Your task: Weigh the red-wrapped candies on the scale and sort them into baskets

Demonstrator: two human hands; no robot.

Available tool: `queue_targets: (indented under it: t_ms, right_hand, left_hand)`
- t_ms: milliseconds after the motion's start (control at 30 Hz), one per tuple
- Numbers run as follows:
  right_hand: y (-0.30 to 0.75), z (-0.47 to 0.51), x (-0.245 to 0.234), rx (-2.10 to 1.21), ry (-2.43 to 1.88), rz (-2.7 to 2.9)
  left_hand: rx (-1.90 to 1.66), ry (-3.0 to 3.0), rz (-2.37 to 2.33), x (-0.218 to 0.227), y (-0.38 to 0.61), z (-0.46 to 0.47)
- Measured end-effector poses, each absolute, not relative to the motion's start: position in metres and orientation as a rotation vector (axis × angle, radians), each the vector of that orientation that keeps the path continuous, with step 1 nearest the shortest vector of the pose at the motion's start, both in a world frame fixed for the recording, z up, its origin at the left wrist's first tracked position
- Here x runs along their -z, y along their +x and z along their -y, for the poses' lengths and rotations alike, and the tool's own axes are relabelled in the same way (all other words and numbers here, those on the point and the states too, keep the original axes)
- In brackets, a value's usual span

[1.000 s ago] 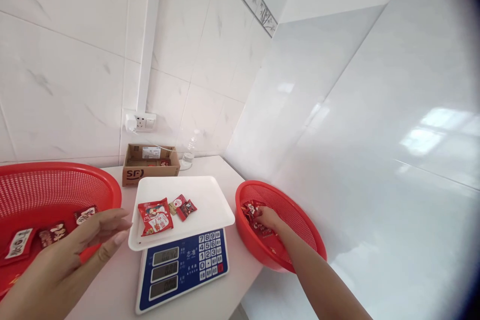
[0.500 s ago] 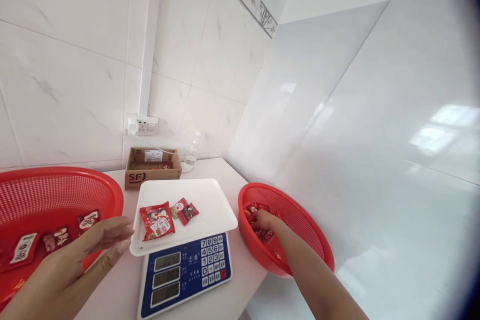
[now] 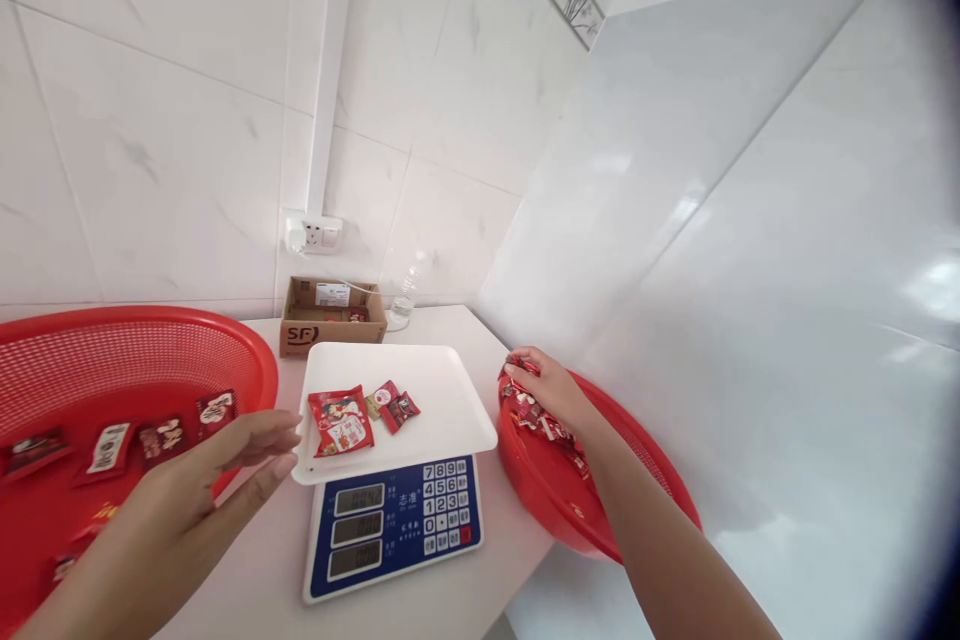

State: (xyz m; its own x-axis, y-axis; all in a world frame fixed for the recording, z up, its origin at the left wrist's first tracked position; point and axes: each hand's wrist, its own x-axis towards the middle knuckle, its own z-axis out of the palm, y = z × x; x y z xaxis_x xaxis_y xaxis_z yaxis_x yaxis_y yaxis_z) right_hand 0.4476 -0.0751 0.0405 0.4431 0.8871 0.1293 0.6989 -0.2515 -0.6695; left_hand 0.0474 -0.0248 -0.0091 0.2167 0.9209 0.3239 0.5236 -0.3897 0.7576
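Observation:
My left hand (image 3: pixel 187 500) hovers with fingers stretched out and thumb apart, holding nothing, beside the left edge of the scale's white tray (image 3: pixel 442 420). On that tray lie a larger red snack packet (image 3: pixel 341 422) and a few small wrapped pieces, one a dark red packet (image 3: pixel 399 411). Over the near-left rim of the right red basket (image 3: pixel 540 510), my right hand (image 3: pixel 551 385) has its fingers closed on a small red candy packet (image 3: pixel 516 366). More red packets (image 3: pixel 536 417) lie in the basket under this hand, which partly hides them.
A blue scale panel (image 3: pixel 405 520) with number keys faces me. At left a large red basket (image 3: pixel 255 360) holds several packets. Behind the tray stand a cardboard box (image 3: pixel 330 332) and a clear plastic bottle (image 3: pixel 405 295), near a wall socket (image 3: pixel 313 235).
My right hand has come up from inside the right basket to its rim, now with a red packet in its fingers. The view has shifted; my left hand stays stretched beside the tray.

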Motion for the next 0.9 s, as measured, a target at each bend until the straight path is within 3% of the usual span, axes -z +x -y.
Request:
queue_targets:
  t_ms: [133, 300, 533, 900]
  right_hand:
    - [0.385, 0.050, -0.027, -0.673, -1.795, 1.394]
    - [0.342, 0.020, -0.008, -0.673, -1.769, 1.513]
    - [0.335, 0.006, -0.015, -0.795, -1.816, 1.709]
    - [0.323, 0.029, -0.029, -0.564, -1.670, 1.414]
  left_hand:
    - [-0.948, 1.975, -1.222, 0.001, 0.045, 0.029]
    - [-0.919, 1.964, -1.183, -0.008, 0.047, 0.032]
    - [-0.903, 2.013, -1.206, -0.012, 0.048, 0.031]
    - [-0.927, 1.529, -0.975, -0.009, 0.060, 0.040]
